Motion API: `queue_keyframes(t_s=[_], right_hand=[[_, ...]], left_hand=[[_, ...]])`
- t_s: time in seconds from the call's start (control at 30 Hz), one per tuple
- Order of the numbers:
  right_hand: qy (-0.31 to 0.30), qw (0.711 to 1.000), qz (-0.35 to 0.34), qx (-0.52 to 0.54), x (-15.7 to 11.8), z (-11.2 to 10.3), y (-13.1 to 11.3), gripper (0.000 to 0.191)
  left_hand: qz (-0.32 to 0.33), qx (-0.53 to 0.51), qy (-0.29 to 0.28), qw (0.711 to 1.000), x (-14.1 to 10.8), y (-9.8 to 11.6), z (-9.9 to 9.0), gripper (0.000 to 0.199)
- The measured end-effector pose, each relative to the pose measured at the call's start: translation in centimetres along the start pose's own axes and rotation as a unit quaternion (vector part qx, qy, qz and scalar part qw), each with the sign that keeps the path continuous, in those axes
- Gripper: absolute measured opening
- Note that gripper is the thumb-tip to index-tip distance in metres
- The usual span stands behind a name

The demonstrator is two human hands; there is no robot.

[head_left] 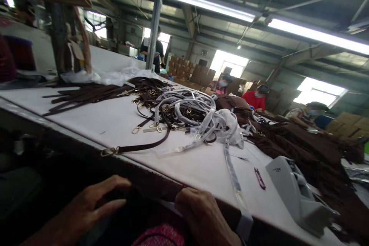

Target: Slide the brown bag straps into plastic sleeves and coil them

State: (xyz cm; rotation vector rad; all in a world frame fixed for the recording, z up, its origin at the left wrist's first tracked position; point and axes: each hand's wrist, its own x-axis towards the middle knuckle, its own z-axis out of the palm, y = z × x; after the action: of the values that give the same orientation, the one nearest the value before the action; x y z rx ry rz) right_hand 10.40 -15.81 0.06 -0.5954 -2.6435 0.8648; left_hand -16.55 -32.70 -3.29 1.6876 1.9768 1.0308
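Note:
Below the table's near edge, my left hand (95,203) is open, thumb and fingers apart, with nothing between them. My right hand (203,211) is closed at the table edge, its fingers curled under; what it may hold is hidden. A dark strap (144,147) with a gold clasp (109,151) lies near the edge between and above the hands. Behind it is a tangled pile of straps in clear plastic wrap (187,103). One wrapped strap (231,165) hangs over the edge beside my right hand.
The white table (173,165) bears pink thread snips (260,178), a grey tape dispenser (296,196), dark brown fabric (311,146) and dark strips (86,96) at the left. A metal post (154,30) stands behind. Several people are farther back, near cardboard boxes (180,67).

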Motion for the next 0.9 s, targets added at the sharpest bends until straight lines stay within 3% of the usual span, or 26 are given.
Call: queue_keyframes(t_s=[0.1,0.23,0.3,0.43,0.5,0.6,0.67,0.73,0.83,0.9], right_hand=[[-0.029,0.997,-0.037,0.061,3.7,-0.4,-3.1,0.016],[-0.033,0.979,-0.049,0.195,6.5,0.1,-3.6,0.004],[-0.049,0.965,-0.036,0.257,7.6,0.4,-2.9,0.014],[-0.126,0.941,-0.033,0.314,10.9,0.8,-2.2,0.027],[-0.074,0.968,-0.071,0.228,13.0,0.8,-2.2,0.025],[0.039,0.993,-0.11,-0.031,16.2,0.9,-2.1,0.027],[0.023,0.981,-0.094,-0.168,17.8,1.1,-1.7,0.026],[-0.018,0.969,-0.086,-0.23,18.5,1.4,-1.4,0.014],[-0.03,0.96,-0.144,-0.236,17.6,1.8,-1.8,0.006],[-0.037,0.959,-0.195,-0.204,16.0,1.7,-2.5,0.004]], left_hand=[[-0.016,-0.14,-0.087,0.986,2.2,2.1,1.4,0.061],[-0.013,-0.331,-0.064,0.942,4.1,4.0,3.3,0.034],[-0.046,-0.379,-0.051,0.923,4.4,3.4,3.8,0.027],[-0.108,-0.409,-0.041,0.905,4.2,1.3,3.3,0.041],[-0.126,-0.382,-0.02,0.915,4.1,0.7,2.1,0.043],[-0.117,-0.29,0.015,0.95,4.8,0.3,-0.5,0.04],[-0.069,-0.186,0.045,0.979,5.7,-0.2,-2.2,0.037],[0.013,-0.046,0.072,0.996,6.8,-0.8,-3.3,0.031],[0.145,0.131,0.082,0.977,7.6,-1.3,-3.6,0.018],[0.185,0.162,0.059,0.967,7.0,-1.1,-3.0,0.018]])
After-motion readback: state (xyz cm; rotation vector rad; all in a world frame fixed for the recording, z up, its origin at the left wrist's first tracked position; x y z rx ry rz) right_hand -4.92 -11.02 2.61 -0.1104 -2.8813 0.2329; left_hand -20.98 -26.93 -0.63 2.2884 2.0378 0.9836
